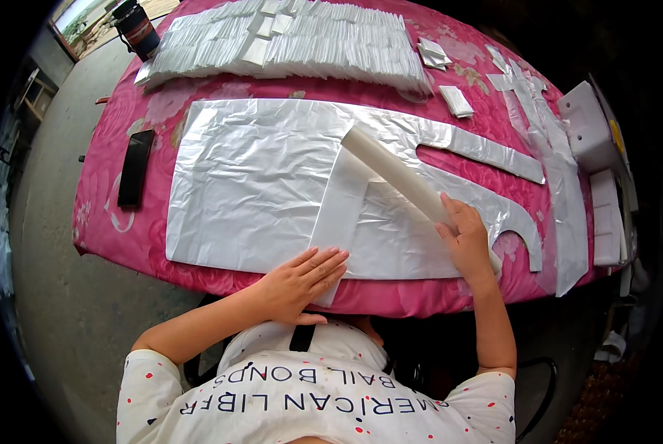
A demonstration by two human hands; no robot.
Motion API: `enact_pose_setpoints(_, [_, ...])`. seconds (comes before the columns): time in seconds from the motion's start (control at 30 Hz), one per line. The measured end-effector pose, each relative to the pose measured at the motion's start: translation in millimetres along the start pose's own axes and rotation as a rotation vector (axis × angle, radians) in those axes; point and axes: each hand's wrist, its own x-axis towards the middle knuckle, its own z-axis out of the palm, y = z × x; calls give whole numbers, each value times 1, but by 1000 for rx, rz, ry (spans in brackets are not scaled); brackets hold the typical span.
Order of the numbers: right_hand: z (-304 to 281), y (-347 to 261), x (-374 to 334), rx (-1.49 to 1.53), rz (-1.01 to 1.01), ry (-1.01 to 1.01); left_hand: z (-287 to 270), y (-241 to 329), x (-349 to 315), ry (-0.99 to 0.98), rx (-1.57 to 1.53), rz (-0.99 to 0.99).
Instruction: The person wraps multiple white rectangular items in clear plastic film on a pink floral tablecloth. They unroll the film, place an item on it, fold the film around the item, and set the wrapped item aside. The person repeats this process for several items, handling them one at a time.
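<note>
A stack of white plastic vest-style bags point(242, 177) lies flat on the table, its two handle loops toward the right. Across it runs a slanted pale roll point(390, 170), with a translucent whitish sheet point(339, 200) spread out from it toward the near edge. My right hand point(464, 237) curls over the lower part of the roll, thumb and fingers on it. At the near edge my left hand point(305, 281) lies flat on the sheet, fingers stretched out and holding nothing.
The table wears a pink floral cloth point(102, 214). Rows of folded white packets point(331, 44) fill the back. A black phone point(135, 169) lies left and a dark flask point(136, 29) stands back left. Loose plastic strips point(564, 185) and white boxes point(589, 126) sit at right.
</note>
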Motion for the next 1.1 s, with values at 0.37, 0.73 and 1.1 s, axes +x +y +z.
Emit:
enact_pose_setpoints(0.37, [53,-49,36,56,-378,-61,50,37,0,85,386,-117])
enact_pose_setpoints(0.73, [78,-30,121,-68,-378,139,24,23,-13,69,229,51])
enact_pose_setpoints(1.1, [84,-79,-4,159,-517,-268,0,-4,-9,393,-128,205])
